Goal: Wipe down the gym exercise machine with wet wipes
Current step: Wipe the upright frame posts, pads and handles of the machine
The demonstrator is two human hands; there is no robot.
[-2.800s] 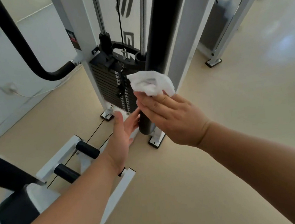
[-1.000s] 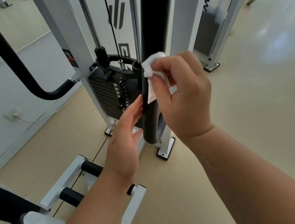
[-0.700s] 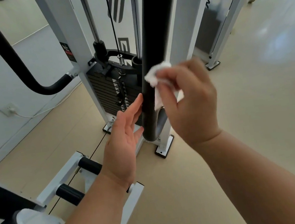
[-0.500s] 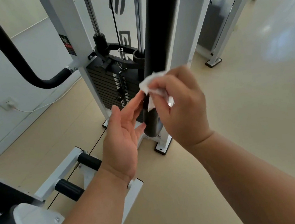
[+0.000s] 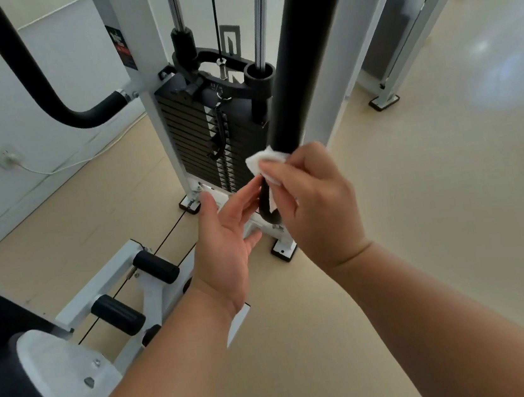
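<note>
A thick black padded bar [image 5: 302,51] of the gym machine hangs down through the middle of the view. My right hand [image 5: 314,202] grips a crumpled white wet wipe [image 5: 264,161] and wraps it around the bar's lower end. My left hand [image 5: 229,238] is held open just left of the bar, palm facing it, fingertips close to the bar's bottom tip. Behind the bar stands the black weight stack [image 5: 204,139] inside the white frame [image 5: 147,80].
A curved black handle [image 5: 42,86] juts out at the upper left. Low at the left are a white footrest with black rollers [image 5: 155,270] and a black seat pad [image 5: 10,394]. Another white machine leg [image 5: 387,100] stands at the right on the beige floor.
My right hand has slid the wipe down the black bar from mid-height to its lower end. My left hand has stayed open beside the bar, dropping slightly with it.
</note>
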